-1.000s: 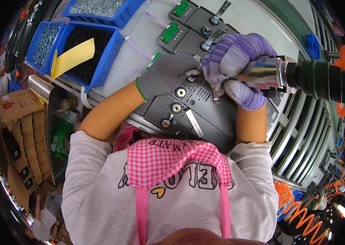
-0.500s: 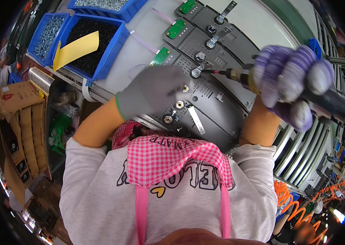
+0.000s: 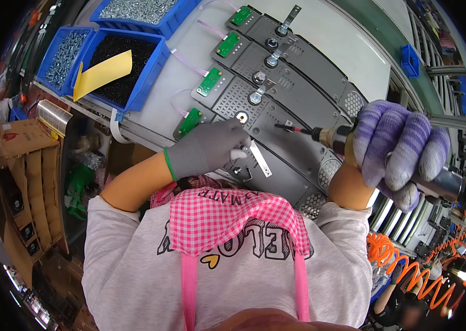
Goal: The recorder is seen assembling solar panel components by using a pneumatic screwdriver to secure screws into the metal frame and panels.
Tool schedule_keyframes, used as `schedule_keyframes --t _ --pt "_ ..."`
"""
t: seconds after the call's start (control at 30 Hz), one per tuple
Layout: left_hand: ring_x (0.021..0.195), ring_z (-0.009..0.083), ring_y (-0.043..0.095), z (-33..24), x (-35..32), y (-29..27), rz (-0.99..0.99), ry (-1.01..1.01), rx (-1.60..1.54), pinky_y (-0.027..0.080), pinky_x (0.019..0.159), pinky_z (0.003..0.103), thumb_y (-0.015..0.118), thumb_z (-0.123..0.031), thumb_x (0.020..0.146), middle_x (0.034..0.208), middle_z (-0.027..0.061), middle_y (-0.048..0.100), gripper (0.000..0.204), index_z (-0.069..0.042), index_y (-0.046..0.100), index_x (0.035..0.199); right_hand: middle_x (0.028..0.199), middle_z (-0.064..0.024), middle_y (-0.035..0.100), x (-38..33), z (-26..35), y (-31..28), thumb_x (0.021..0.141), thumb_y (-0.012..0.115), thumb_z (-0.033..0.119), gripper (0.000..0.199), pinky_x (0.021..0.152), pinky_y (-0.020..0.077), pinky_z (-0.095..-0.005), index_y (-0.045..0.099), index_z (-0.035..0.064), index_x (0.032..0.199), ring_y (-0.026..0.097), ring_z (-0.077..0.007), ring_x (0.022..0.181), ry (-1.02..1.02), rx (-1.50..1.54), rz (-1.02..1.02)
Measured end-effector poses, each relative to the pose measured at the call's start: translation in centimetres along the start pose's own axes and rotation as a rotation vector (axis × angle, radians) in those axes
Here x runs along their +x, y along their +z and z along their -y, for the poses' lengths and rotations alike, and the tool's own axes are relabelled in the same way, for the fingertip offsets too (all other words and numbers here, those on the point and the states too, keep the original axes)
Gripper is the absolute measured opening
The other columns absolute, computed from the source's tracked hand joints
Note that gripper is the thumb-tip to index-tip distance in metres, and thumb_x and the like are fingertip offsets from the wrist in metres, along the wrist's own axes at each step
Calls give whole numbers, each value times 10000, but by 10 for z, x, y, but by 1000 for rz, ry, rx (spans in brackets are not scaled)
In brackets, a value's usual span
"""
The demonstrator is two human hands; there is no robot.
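Note:
My left hand point(image 3: 211, 146), in a grey glove, rests on the nearest dark grey metal panel point(image 3: 285, 160), fingers curled over a small metal bracket point(image 3: 258, 160). My right hand point(image 3: 395, 149), in a purple striped glove, grips a powered screwdriver point(image 3: 332, 137). Its thin bit points left and hangs just above the panel, a little right of my left fingers. A brass-ringed hole point(image 3: 241, 117) sits on the panel just above my left hand.
Several more grey panels point(image 3: 282, 66) with green circuit boards point(image 3: 209, 81) lie in a row toward the back. Blue bins of screws point(image 3: 134, 60) stand at the left, one with a yellow card point(image 3: 103, 73). Roller rails point(image 3: 393, 215) and an orange coiled hose point(image 3: 404, 259) are at the right.
My right hand has pulled the screwdriver back to the right and lower, lifting its bit off the panel. My left hand has slid down and right along the panel, onto the bracket.

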State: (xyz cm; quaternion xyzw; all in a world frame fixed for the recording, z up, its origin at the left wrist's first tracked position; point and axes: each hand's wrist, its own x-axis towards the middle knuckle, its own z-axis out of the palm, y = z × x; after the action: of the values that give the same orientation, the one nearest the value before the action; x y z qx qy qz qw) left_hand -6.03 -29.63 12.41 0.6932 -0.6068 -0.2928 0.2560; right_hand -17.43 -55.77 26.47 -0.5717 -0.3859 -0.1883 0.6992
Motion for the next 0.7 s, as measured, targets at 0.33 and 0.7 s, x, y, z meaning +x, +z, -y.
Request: schedule_keyframes --t 0.33,0.7 --pt "839 234 661 -20 6 -5 -274 -2 -388 525 754 331 709 -276 874 969 131 634 334 -6 640 1058 946 -50 729 3 -10 8 810 817 222 427 553 564 -256 623 120 1176 714 -134 635 -12 199 10" --pt "745 167 676 -31 16 -2 -331 -138 -511 540 685 291 825 -241 778 869 90 675 370 -24 621 996 941 -48 725 3 -11 3 813 814 213 396 556 562 -264 625 123 1149 712 -127 652 -8 188 63"
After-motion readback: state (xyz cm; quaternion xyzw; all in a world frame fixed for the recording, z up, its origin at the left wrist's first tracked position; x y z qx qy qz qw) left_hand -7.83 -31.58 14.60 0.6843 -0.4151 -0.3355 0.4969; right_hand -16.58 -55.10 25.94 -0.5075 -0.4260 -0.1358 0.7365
